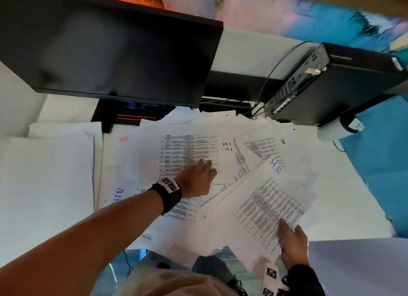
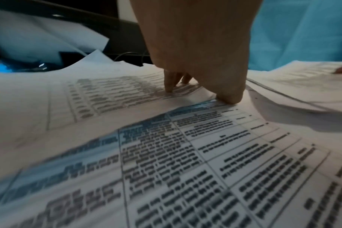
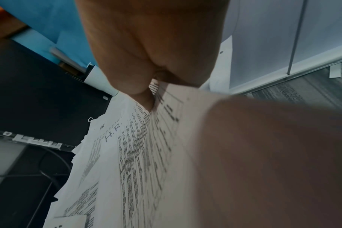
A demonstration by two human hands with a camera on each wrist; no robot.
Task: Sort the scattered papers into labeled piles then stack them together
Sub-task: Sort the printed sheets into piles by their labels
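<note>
Printed papers lie fanned across the white desk. My left hand (image 1: 207, 166) reaches over a sheet with a printed table marked "I.T" (image 1: 187, 150), fingertips pressing down on it. In the left wrist view the left hand (image 2: 199, 94) has its fingers on that sheet (image 2: 107, 92) and its thumb at the sheet's edge, above a blue-headed table sheet (image 2: 185, 154). My right hand (image 1: 289, 230) grips the near corner of a sheaf marked "H.R." (image 1: 265, 198), thumb on top. The right wrist view shows the right hand (image 3: 158, 80) pinching this sheaf (image 3: 139, 154), lifted at an angle.
A black monitor (image 1: 110, 48) overhangs the back of the desk. A black computer case (image 1: 331, 86) with cables (image 1: 271, 75) stands at the back right. A pile of blank white sheets (image 1: 44, 174) sits at the left. A sheet with blue handwriting (image 1: 119, 196) lies under my left forearm.
</note>
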